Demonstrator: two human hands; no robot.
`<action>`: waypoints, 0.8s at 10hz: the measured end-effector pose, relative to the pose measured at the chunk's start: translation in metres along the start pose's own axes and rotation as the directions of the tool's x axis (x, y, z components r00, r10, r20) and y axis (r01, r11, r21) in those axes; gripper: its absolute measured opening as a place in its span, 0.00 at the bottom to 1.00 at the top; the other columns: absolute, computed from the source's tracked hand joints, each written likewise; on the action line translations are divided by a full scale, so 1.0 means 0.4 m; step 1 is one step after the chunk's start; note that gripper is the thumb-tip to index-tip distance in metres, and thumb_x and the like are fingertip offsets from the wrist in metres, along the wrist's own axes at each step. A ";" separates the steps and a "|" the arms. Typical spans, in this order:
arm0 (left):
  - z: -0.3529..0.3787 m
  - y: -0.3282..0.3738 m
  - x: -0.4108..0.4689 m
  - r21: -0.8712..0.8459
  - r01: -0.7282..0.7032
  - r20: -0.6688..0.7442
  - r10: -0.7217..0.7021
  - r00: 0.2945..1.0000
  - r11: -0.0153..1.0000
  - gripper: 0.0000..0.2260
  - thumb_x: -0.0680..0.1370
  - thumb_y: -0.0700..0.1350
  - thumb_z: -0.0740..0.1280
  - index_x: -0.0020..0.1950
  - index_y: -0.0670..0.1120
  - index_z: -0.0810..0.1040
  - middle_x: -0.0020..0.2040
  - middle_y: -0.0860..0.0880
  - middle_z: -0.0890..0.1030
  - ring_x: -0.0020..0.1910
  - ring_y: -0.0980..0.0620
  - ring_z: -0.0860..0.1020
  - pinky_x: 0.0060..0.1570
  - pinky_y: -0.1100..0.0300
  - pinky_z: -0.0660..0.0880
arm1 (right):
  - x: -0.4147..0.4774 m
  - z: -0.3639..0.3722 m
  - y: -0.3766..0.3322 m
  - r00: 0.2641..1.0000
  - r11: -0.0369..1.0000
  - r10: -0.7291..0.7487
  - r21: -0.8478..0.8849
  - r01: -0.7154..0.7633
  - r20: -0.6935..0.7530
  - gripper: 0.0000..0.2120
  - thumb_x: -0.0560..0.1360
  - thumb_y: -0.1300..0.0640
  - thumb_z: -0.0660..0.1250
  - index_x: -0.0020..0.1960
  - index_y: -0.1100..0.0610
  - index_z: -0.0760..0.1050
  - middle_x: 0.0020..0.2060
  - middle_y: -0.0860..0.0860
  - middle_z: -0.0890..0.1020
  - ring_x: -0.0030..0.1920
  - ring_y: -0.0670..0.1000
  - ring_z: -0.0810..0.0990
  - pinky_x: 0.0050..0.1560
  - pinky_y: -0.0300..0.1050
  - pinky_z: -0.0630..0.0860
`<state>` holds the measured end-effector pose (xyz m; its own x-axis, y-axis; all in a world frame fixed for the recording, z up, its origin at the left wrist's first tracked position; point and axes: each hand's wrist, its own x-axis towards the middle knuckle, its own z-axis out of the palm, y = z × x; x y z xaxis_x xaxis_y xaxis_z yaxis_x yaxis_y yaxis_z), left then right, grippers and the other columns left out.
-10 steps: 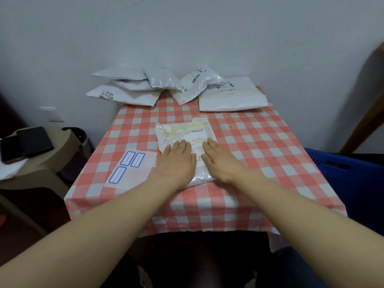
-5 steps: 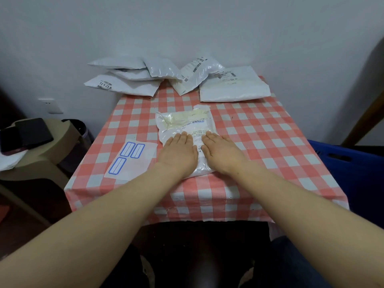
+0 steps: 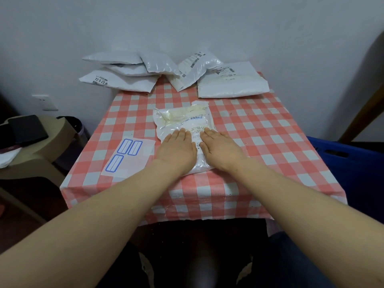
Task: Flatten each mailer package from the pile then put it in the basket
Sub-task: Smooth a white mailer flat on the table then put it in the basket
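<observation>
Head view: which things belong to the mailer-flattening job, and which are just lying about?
Job: mailer pressed under left hand and right hand; pile of mailers behind it; blue basket at the right.
Lying about: sticker sheet on the tablecloth; black items on the beige stool; wall socket.

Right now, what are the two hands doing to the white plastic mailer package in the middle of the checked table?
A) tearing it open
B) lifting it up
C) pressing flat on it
C: the left hand and right hand lie palm-down, fingers straight, side by side on the white plastic mailer package, which rests on the red-and-white checked tablecloth.
</observation>
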<state>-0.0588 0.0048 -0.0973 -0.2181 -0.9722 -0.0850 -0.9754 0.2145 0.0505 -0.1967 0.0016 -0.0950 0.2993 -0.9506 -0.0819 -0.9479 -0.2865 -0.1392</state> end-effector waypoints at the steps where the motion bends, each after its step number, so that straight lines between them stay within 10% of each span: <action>1: -0.001 0.002 -0.001 -0.004 0.000 -0.001 0.000 1.000 1.000 0.24 0.83 0.50 0.44 0.78 0.41 0.48 0.78 0.44 0.49 0.77 0.48 0.48 0.75 0.54 0.45 | -0.002 -0.001 0.000 1.000 1.000 0.004 -0.003 -0.004 0.004 0.24 0.83 0.52 0.45 0.77 0.58 0.51 0.77 0.54 0.53 0.77 0.51 0.51 0.75 0.47 0.46; 4: -0.002 0.001 -0.001 -0.017 -0.014 -0.002 0.014 1.000 1.000 0.24 0.83 0.50 0.44 0.78 0.41 0.48 0.78 0.43 0.50 0.77 0.47 0.49 0.75 0.54 0.46 | -0.001 0.005 -0.001 1.000 1.000 0.005 -0.016 -0.005 0.004 0.24 0.83 0.52 0.45 0.77 0.58 0.50 0.77 0.54 0.52 0.77 0.51 0.50 0.75 0.47 0.45; 6: -0.076 0.000 0.013 -0.176 0.041 -0.092 -0.058 0.994 0.984 0.17 0.80 0.47 0.56 0.65 0.42 0.71 0.64 0.45 0.71 0.63 0.44 0.69 0.60 0.50 0.69 | -0.005 -0.052 0.019 0.999 0.908 0.039 0.415 -0.049 0.033 0.18 0.83 0.55 0.49 0.66 0.61 0.69 0.65 0.53 0.72 0.67 0.55 0.68 0.64 0.44 0.64; 8: -0.094 0.011 0.072 -0.028 -0.194 0.065 0.195 0.979 0.981 0.21 0.83 0.45 0.48 0.77 0.45 0.54 0.78 0.46 0.51 0.77 0.47 0.49 0.74 0.51 0.47 | -0.047 -0.051 0.018 0.990 0.968 0.062 0.248 -0.029 -0.127 0.17 0.80 0.49 0.54 0.56 0.57 0.77 0.58 0.53 0.77 0.58 0.55 0.76 0.55 0.50 0.74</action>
<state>-0.0684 -0.0257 -0.0619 -0.4060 -0.9034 -0.1382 -0.9134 0.3961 0.0938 -0.2114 0.0150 -0.0742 0.2234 -0.9741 0.0352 -0.8997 -0.2199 -0.3770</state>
